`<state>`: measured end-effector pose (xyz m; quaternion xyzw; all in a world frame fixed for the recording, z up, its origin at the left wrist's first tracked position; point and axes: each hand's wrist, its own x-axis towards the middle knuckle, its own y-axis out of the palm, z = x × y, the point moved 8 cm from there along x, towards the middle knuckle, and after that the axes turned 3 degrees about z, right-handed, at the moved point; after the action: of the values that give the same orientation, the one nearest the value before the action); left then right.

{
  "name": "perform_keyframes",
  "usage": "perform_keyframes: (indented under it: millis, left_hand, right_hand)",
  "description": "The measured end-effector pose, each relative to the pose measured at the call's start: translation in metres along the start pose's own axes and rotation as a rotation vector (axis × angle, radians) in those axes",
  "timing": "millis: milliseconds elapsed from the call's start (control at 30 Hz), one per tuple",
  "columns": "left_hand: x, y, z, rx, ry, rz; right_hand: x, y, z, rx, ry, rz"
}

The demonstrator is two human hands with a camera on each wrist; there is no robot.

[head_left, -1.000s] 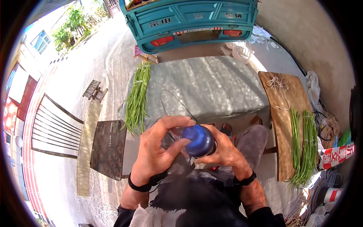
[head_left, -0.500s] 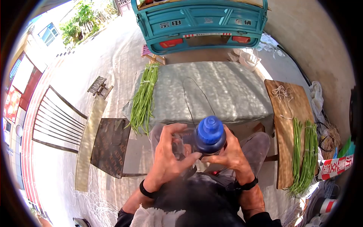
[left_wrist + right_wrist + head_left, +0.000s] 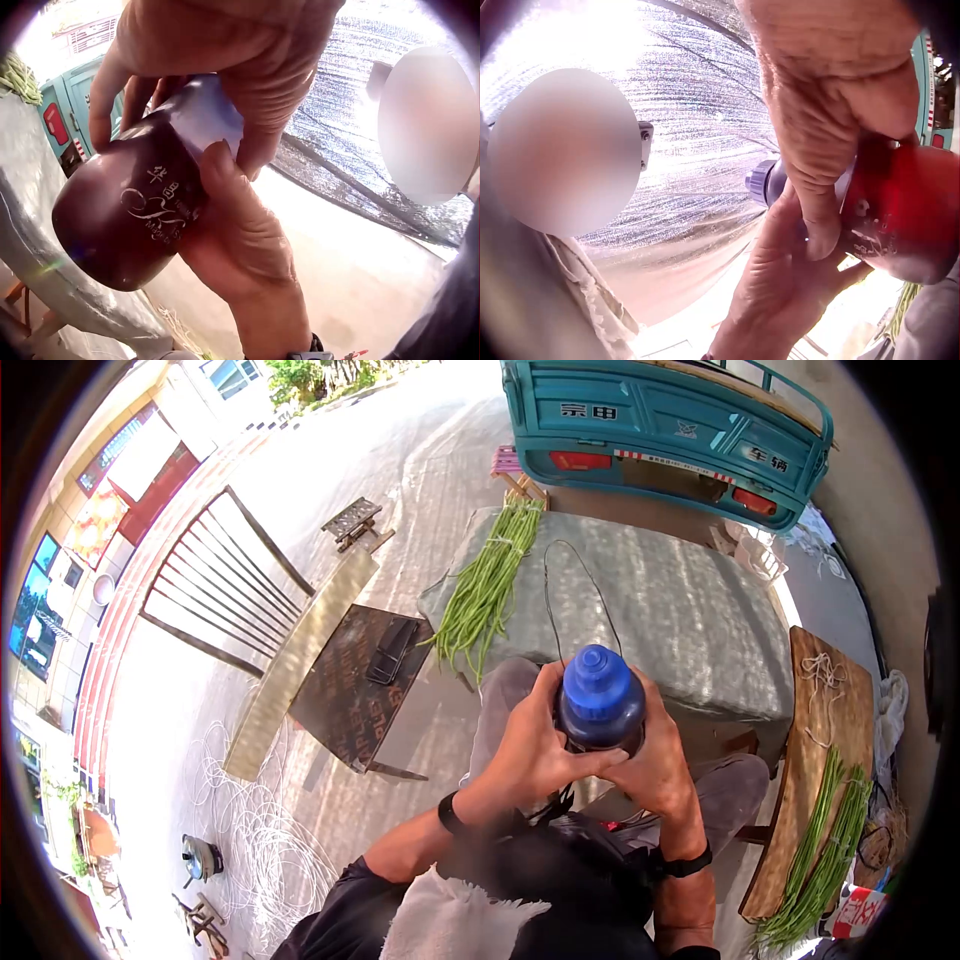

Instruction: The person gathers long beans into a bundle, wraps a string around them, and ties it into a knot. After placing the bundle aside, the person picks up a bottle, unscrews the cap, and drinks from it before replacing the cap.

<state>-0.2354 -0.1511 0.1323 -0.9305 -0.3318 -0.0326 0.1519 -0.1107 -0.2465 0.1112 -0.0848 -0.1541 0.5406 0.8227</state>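
Observation:
A bottle [image 3: 124, 206] with a dark reddish body, white lettering and a blue cap [image 3: 598, 678] is held in front of my lap, its cap facing up toward the head camera. My left hand [image 3: 530, 745] grips it from the left, thumb laid across the near side. From the right, my right hand [image 3: 660, 765] wraps round the body, and the two thumbs meet low on the bottle. A thin dark cord loop [image 3: 547, 575] rises behind the bottle, overlapping the table in the head view. In the right wrist view, the reddish body [image 3: 907, 217] shows beyond the fingers.
Ahead is a cloth-covered table [image 3: 680, 600] bearing a bundle of long green beans [image 3: 490, 575]. More beans [image 3: 820, 850] and white string lie on a wooden bench [image 3: 835, 710] at right. A chair [image 3: 345, 685] with a dark pouch stands left; a teal cargo vehicle [image 3: 660, 430] is behind.
My left hand has come in from beside the bottle and now grips it along with the right. The clear thing by the left fingers no longer shows. The head view has turned left.

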Motion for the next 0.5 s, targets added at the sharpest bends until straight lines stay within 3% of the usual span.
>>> perform_keyframes:
  millis: [67, 133, 233, 333, 500]
  left_hand:
    - [0.001, -0.017, 0.005, -0.009, 0.014, -0.064]
    - [0.001, -0.034, 0.008, -0.060, -0.035, -0.126]
    - [0.000, -0.080, 0.015, -0.059, 0.079, -0.304]
    - [0.003, -0.132, 0.018, -0.129, 0.176, -0.412]
    - [0.005, -0.237, 0.039, -0.016, 0.153, -0.679]
  right_hand:
    - [0.008, 0.004, 0.009, 0.025, -0.075, 0.033]
    - [0.008, -0.001, 0.021, -0.150, -0.052, 0.054]
    - [0.008, -0.016, 0.013, -0.206, -0.033, 0.063]
    - [0.002, -0.034, -0.011, -0.095, 0.087, 0.061]
    - [-0.008, -0.061, -0.033, 0.070, 0.177, 0.007]
